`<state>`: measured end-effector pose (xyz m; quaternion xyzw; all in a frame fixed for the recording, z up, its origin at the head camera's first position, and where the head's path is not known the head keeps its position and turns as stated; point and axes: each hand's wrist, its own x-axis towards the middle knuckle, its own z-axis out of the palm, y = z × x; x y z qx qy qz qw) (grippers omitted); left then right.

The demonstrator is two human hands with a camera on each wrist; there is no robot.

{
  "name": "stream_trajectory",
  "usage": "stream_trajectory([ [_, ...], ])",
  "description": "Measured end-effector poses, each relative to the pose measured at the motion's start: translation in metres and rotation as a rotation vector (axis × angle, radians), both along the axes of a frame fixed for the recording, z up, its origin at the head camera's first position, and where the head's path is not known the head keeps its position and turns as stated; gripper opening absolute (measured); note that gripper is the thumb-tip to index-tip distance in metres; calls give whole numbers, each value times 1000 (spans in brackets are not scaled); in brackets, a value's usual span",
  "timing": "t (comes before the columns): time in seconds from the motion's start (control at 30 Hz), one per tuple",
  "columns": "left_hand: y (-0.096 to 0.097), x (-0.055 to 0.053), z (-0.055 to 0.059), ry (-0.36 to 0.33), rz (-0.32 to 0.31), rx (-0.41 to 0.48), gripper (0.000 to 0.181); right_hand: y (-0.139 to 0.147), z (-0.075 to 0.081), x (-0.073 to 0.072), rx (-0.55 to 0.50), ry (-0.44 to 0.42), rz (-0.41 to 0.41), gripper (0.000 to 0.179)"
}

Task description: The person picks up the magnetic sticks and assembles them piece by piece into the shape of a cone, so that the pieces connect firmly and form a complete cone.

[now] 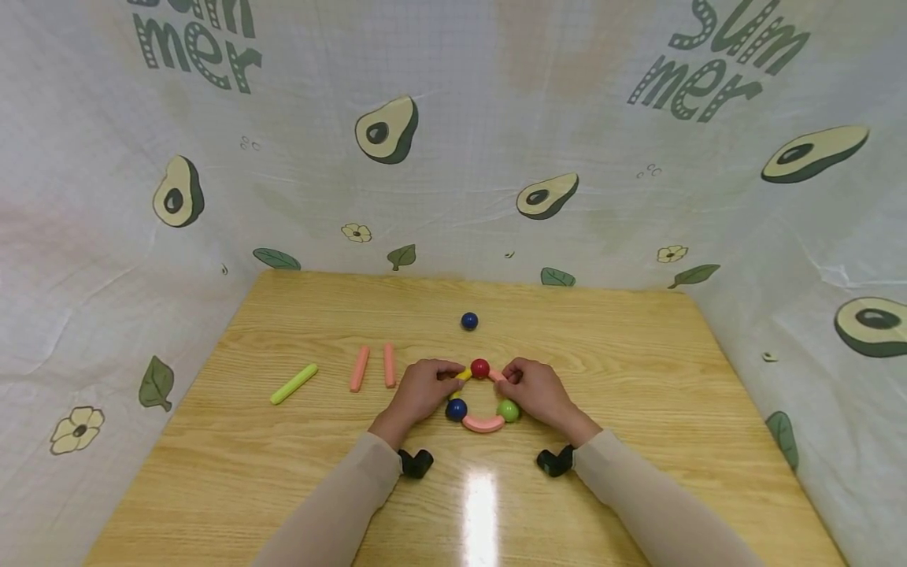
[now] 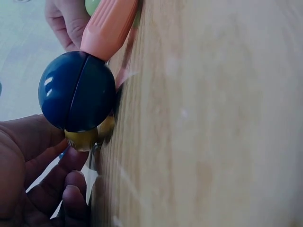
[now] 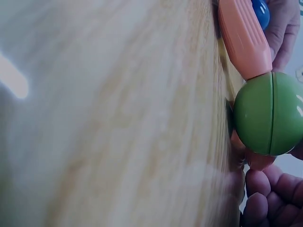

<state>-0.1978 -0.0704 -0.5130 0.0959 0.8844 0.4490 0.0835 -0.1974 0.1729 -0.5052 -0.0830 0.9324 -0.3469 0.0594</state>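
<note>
A ring of balls and curved rods lies on the wooden table. Its red ball (image 1: 479, 368) is at the far side, a dark blue ball (image 1: 457, 409) at near left and a green ball (image 1: 508, 409) at near right. My left hand (image 1: 423, 390) pinches the yellow curved rod (image 1: 464, 375) between red and blue. On the other side, my right hand (image 1: 538, 391) pinches a pink curved rod (image 1: 497, 376) joining red and green. Another pink curved rod (image 1: 484, 425) bridges the two near balls. In the wrist views, the blue ball (image 2: 77, 92) and green ball (image 3: 267, 113) meet the rod ends.
Left of the ring lie two straight pink rods (image 1: 360, 368) and a straight yellow-green rod (image 1: 294, 384). A loose dark blue ball (image 1: 469, 321) sits beyond the ring. Printed cloth (image 1: 468, 236) surrounds the table's back and sides.
</note>
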Motion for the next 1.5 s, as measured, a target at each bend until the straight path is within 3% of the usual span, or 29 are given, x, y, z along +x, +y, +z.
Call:
stream_trajectory([
  [0.27, -5, 5, -4, 24, 20, 47, 27, 4, 0, 6, -61, 4, 0, 26],
  [0.43, -15, 17, -2, 46, -29, 61, 26, 12, 5, 18, -128, -15, 4, 29],
  [0.57, -22, 28, 2, 8, -79, 52, 33, 23, 6, 31, -154, -25, 41, 30],
  [0.8, -23, 34, 3, 27, -168, 0, 35, 31, -5, 44, -124, 77, 161, 36],
  [0.97, -25, 34, 3, 46, -179, -12, 28, 29, -8, 44, -117, 127, 191, 35],
  [1.33, -24, 38, 2, 43, -169, -11, 25, 25, -5, 40, -112, 97, 175, 35],
  [1.5, -24, 42, 2, 58, -171, -19, 25, 21, -5, 38, -146, 31, 87, 36],
])
